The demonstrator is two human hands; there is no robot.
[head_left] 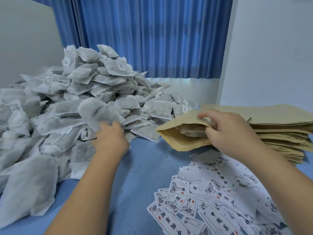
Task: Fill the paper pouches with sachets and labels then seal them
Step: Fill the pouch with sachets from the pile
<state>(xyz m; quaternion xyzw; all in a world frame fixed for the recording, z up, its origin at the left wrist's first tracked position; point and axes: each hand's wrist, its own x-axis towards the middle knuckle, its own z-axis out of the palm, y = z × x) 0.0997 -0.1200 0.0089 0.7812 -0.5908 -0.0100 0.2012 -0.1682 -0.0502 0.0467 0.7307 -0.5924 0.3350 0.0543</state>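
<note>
Brown paper pouch (176, 140) gripped by right hand (228, 133), white sachet (97, 114) by left hand (111, 139).

printed labels (218, 177) with characters 中 and 材, sachet tags (66, 61) illegible

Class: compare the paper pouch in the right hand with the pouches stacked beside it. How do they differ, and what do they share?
The held pouch is spread open at its mouth by the right hand; the stacked pouches lie flat. The held pouch bulges with a sachet inside; the stacked pouches look thin, showing none. Both are tan paper.
</note>
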